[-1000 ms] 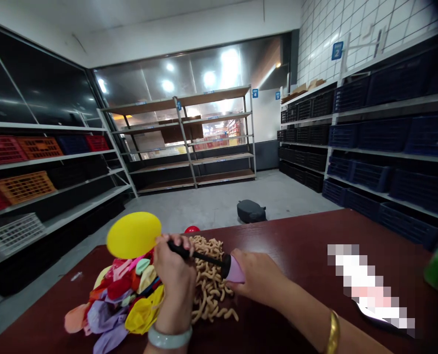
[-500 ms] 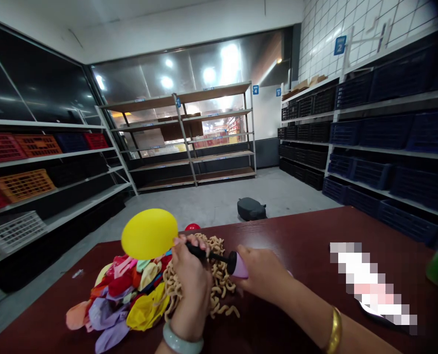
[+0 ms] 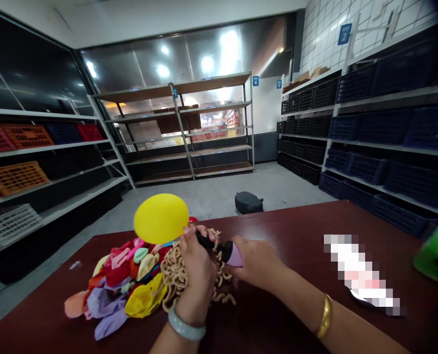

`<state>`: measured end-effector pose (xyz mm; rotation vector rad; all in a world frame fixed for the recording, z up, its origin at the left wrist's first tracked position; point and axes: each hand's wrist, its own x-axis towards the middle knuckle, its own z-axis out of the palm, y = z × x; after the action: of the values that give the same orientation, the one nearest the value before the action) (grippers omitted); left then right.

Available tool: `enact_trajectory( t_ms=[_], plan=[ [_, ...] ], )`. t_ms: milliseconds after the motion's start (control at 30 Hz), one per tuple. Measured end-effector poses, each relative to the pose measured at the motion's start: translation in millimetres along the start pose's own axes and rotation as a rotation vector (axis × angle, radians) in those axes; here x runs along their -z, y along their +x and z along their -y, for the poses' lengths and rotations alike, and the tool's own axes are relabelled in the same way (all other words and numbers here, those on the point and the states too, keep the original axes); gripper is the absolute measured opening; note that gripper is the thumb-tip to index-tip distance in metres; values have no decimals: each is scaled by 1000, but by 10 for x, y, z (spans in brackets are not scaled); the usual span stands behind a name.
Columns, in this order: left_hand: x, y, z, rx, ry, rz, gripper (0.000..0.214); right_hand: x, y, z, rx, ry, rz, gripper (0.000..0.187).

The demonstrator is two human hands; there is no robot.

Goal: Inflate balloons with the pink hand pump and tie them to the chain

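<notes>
Yellow balloon (image 3: 161, 218): swung toward 3 o'clock, at your left grip's (image 3: 198, 263) 10 o'clock!
Pump (image 3: 225, 251): squeezed shorter between your hands.
Left grip: closed round its black end.
Right grip (image 3: 256, 263): wrapped round its purple barrel.

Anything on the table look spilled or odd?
Possibly the beige curly pieces, lying loose beside the limp balloons with no container around them. Oddly, a pixelated patch at right masks most of an object.
</notes>
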<state>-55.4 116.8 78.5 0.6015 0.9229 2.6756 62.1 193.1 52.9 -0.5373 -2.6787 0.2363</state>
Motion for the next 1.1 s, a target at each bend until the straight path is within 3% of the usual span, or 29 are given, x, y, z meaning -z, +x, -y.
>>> enact_trajectory(
  t_ms=[200,300,433,633,733,967,1100],
  plan=[
    [296,503,-469,-184,13,-135,14,-20,33,-76,42,-24,42,43],
    [424,619,-564,-222,10,-171,15,-17,39,-109,43,-57,43,43],
    [404,538,-402,-192,-2,-182,18,-5,40,-126,39,-109,37,44],
    [118,65,68,-20,-25,-96,17,0,35,-79,11,-105,23,42],
    [12,-126,198,49,-31,-70,20,16,28,-50,-10,-89,20,38],
    [-20,-136,215,50,-19,-34,22,-7,20,-38,0,-56,12,37],
    [17,47,49,20,25,3,18,-34,20,-19,9,-18,-25,39]
  ],
)
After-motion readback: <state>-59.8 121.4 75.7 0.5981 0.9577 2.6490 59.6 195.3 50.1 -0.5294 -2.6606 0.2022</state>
